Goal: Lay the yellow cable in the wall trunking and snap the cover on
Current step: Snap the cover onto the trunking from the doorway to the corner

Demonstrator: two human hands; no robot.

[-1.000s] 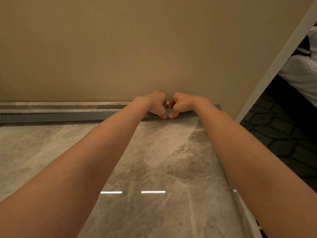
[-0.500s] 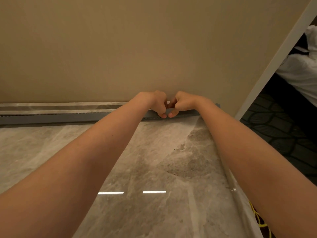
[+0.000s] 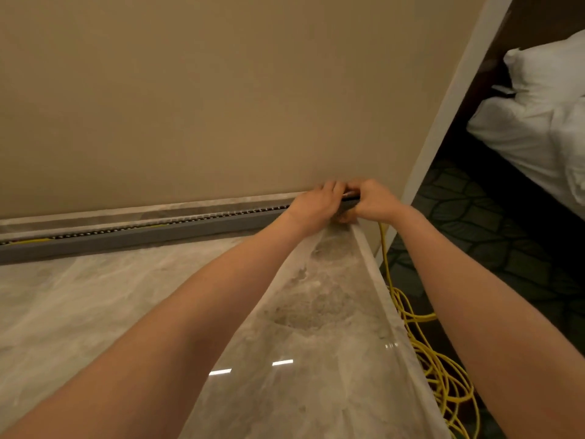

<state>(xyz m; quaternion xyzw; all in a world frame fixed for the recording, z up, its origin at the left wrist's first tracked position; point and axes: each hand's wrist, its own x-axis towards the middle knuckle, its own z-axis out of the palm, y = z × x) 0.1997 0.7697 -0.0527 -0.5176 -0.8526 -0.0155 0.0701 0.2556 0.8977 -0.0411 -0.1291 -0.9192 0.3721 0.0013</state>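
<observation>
A grey slotted trunking (image 3: 133, 233) runs along the foot of the beige wall, on the back of a marble top. Its slotted upper edge is uncovered, and a short stretch of yellow cable (image 3: 31, 241) shows inside it at the far left. My left hand (image 3: 316, 204) and my right hand (image 3: 375, 201) sit close together at the trunking's right end, fingers curled over it. A dark grey bit of that end (image 3: 350, 200) shows between them. From under my right hand the yellow cable drops over the top's corner into a loose heap (image 3: 443, 378) on the floor.
The glossy marble top (image 3: 300, 312) ends in an edge (image 3: 389, 305) at the right. Beyond it lie dark patterned carpet (image 3: 468, 223), a white wall corner (image 3: 456, 90) and a bed with white linen (image 3: 538, 115).
My hands have shifted right along the trunking to its right end. The view has turned right with them, and the cable heap on the floor has come into sight.
</observation>
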